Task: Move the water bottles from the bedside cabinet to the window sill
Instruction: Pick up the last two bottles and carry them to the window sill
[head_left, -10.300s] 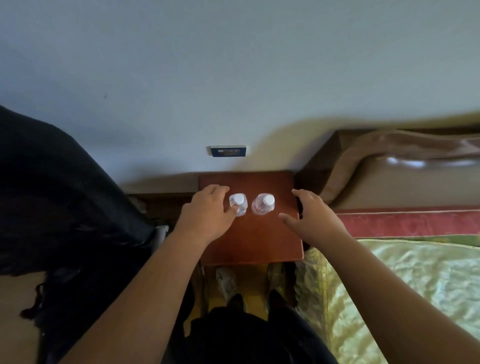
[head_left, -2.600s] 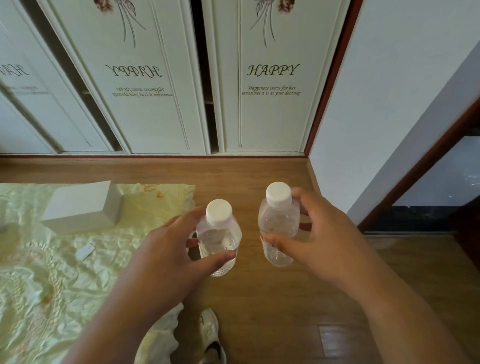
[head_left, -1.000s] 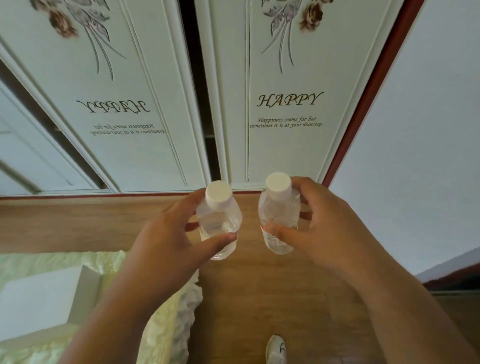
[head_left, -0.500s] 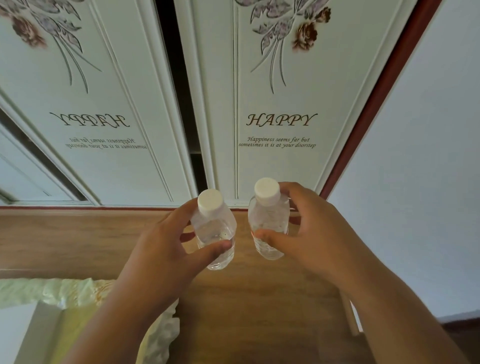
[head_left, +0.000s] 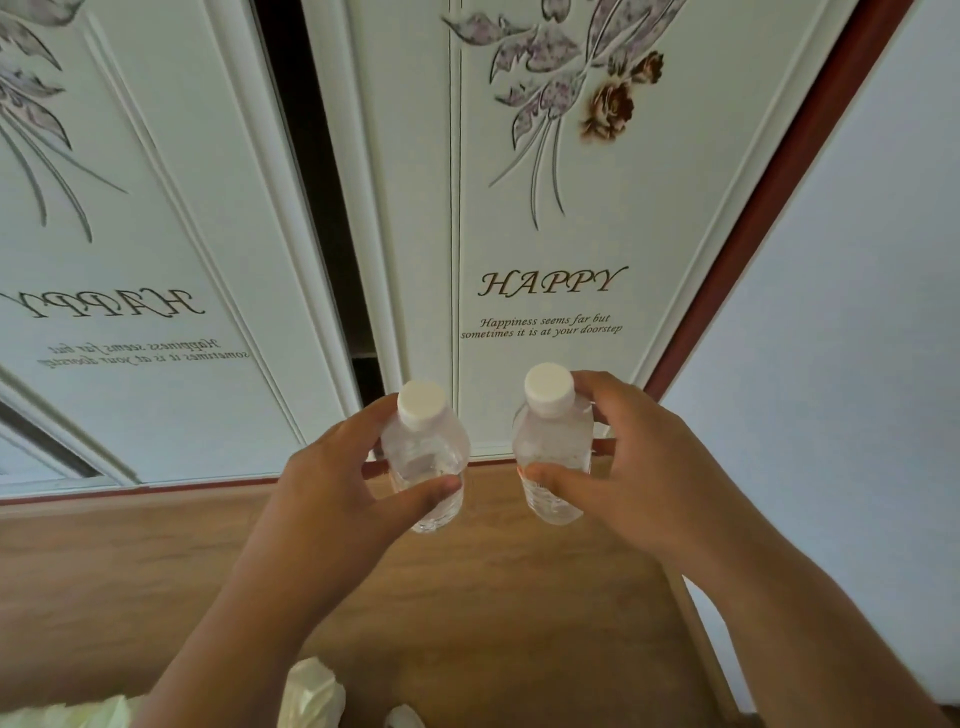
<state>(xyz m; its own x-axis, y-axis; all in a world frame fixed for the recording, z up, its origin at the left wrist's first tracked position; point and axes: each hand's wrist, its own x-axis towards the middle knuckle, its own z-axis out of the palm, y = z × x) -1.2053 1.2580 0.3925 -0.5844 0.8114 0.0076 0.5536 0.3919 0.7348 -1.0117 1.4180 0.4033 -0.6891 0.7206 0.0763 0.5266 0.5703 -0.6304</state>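
I carry two small clear water bottles with white caps, upright, side by side in the air over a wooden floor. My left hand (head_left: 343, 499) is wrapped round the left bottle (head_left: 426, 447), thumb across its front. My right hand (head_left: 628, 478) grips the right bottle (head_left: 550, 441) the same way. The bottles are a short gap apart and do not touch. Neither the bedside cabinet nor the window sill is in view.
White wardrobe doors (head_left: 545, 234) with flower prints and the word HAPPY stand just ahead, a dark gap (head_left: 322, 208) between two of them. A red-brown frame (head_left: 769, 208) and a pale wall (head_left: 857, 338) lie to the right. A corner of pale green bedding (head_left: 311, 696) shows at the bottom.
The view has tilted up and moved closer to the wardrobe doors. The bed and white box have slid out of sight at the lower left. Both hands still hold their bottles.
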